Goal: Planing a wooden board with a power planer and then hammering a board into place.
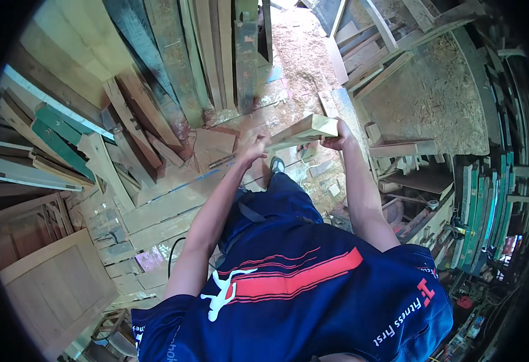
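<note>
A pale squared piece of timber (304, 131) is held out in front of my body, roughly level, with its cut end toward the right. My right hand (340, 139) grips that end, its fingers wrapped around the underside. At the other end my left hand (253, 149) has its fingers curled against the wood; part of this grip is hard to make out. Below the timber one of my shoes (277, 165) shows on the plank floor.
Long boards (207, 54) lean upright at the far left. A sawdust-covered workbench (427, 96) stands to the right. Offcuts (110, 169) and a panelled wooden door (59, 289) are on the left, with a dark cable (171, 256) nearby. Sawdust (304, 48) covers the far floor.
</note>
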`<state>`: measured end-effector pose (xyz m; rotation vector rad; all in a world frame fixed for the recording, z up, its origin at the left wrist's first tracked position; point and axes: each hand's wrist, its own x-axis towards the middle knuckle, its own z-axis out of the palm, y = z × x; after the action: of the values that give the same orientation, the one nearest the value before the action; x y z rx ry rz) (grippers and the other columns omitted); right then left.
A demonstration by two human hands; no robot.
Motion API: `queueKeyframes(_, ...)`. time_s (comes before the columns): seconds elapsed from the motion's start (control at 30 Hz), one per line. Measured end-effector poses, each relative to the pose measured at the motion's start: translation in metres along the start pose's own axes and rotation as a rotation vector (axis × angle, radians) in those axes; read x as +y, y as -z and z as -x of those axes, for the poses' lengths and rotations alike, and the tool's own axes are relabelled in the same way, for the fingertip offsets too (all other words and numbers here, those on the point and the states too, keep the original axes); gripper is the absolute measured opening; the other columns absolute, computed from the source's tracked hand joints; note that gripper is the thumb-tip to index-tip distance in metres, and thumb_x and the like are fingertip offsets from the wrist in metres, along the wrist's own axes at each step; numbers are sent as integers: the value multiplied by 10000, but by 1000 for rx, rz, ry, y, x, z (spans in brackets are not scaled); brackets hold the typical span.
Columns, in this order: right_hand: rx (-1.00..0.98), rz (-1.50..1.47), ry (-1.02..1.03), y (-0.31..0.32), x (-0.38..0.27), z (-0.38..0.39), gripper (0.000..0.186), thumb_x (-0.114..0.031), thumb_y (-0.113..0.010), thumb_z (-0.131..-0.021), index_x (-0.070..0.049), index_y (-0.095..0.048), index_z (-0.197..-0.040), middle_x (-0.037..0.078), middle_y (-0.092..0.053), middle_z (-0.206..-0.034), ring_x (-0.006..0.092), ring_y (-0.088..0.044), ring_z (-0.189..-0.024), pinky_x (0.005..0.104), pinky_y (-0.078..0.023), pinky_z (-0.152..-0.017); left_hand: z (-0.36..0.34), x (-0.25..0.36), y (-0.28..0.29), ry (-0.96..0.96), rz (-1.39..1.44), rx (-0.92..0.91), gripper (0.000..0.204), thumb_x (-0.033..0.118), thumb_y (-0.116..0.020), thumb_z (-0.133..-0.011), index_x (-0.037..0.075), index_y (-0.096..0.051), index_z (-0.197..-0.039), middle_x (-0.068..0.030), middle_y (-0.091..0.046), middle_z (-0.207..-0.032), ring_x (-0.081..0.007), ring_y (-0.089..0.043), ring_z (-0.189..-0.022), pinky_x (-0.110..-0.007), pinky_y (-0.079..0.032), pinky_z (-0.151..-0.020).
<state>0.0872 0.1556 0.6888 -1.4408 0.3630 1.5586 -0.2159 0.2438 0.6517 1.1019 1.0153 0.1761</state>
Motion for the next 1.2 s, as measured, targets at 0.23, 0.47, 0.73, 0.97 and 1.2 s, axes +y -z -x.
queueKeyframes(0.23,-291,5,30,6,-8,-44,495,-515,-321,-928,-145,-595,-1112,122,-608,-1109,283,-556,-854,486,-465,-811,-72,43,-54,-659,-651,109,770,270,-756,-747,-14,-372,-1350,-227,-488,-1280,-284,-545,-1118,-380,-485,-889)
queueKeyframes(0.47,-206,194,57,-29,9,-31,511,-507,-343,-923,-123,-610,-1128,192,-640,-1049,390,-626,-862,580,-514,-725,-61,77,-50,-856,-927,191,719,253,-843,-621,-8,-507,-1201,-212,-616,-1075,-388,-566,-1032,-446,-456,-891)
queueKeyframes(0.73,162,872,1137,4,9,-46,593,-429,-644,-773,-35,-548,-1207,151,-622,-1125,312,-585,-1051,407,-448,-899,-78,82,-56,-844,-637,-120,507,106,-795,-698,-8,-524,-1111,-209,-619,-990,-337,-610,-920,-397,-486,-803)
queueKeyframes(0.97,357,1513,1261,-6,16,21,729,-327,-798,-570,-86,-524,-1201,185,-571,-1051,373,-530,-1060,478,-408,-941,-85,87,-68,-1047,-758,-135,538,161,-854,-640,-23,-544,-1039,-176,-597,-924,-294,-574,-843,-395,-467,-786)
queueKeyframes(1.2,130,1297,1355,14,9,-2,460,-273,-750,-631,-171,-626,-1062,106,-654,-936,308,-620,-901,450,-475,-829,-74,62,-95,-783,-362,-175,607,139,-872,-628,-39,-516,-1086,-174,-593,-1044,-258,-593,-911,-372,-492,-827)
